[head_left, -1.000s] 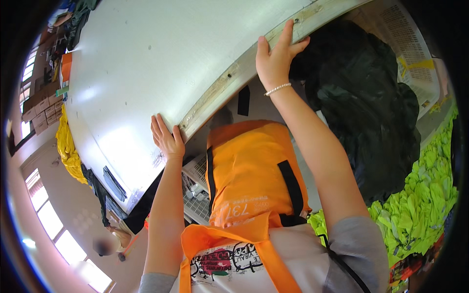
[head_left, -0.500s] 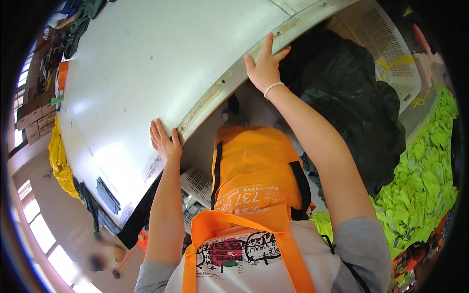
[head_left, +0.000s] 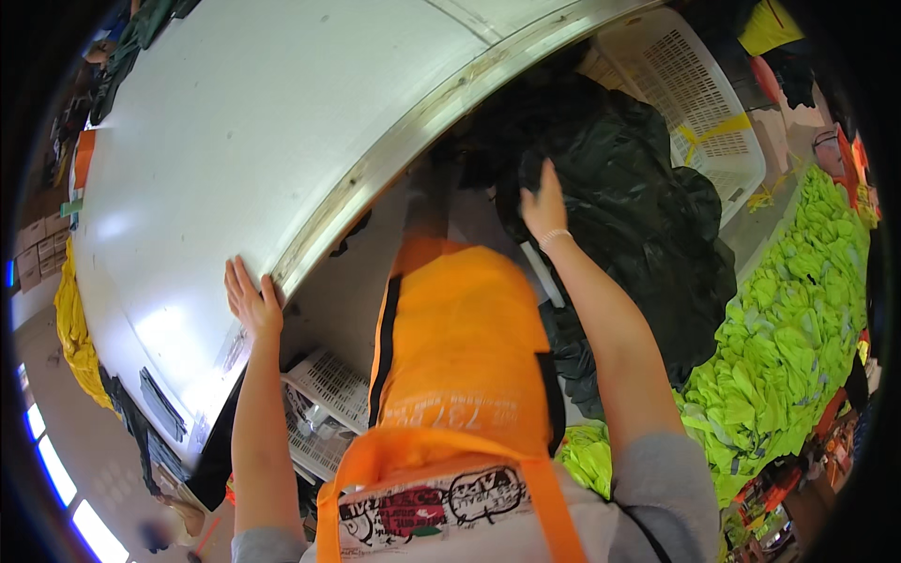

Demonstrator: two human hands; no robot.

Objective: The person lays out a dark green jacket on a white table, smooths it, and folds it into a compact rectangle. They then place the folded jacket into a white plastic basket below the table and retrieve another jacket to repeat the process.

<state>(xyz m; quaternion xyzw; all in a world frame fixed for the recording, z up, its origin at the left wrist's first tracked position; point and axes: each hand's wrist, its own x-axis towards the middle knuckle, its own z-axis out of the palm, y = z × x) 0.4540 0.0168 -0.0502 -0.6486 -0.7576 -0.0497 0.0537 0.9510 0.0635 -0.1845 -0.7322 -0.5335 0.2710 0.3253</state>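
My left hand [head_left: 251, 298] lies flat on the edge of a large white table [head_left: 253, 122], its fingers stretched out over the top. My right hand [head_left: 544, 208] is below the table's edge, against a heap of dark green-black garments [head_left: 619, 178]. Motion smears its fingers and dark fabric partly hides them, so I cannot tell whether they grip any cloth. A pale beaded bracelet [head_left: 555, 236] circles the right wrist. Between my forearms hangs the orange apron [head_left: 465, 328] that I wear.
A white slotted plastic basket [head_left: 741, 174] stands beyond the dark heap. Bright yellow-green garments [head_left: 788, 347] are piled at the right. Another slotted crate [head_left: 333, 385] sits under the table by my left forearm. Yellow cloth [head_left: 75, 328] hangs off the table's far left side.
My right hand has left the table's edge and dropped to the dark garments. The left hand still rests on the table. My view has shifted somewhat to the right.
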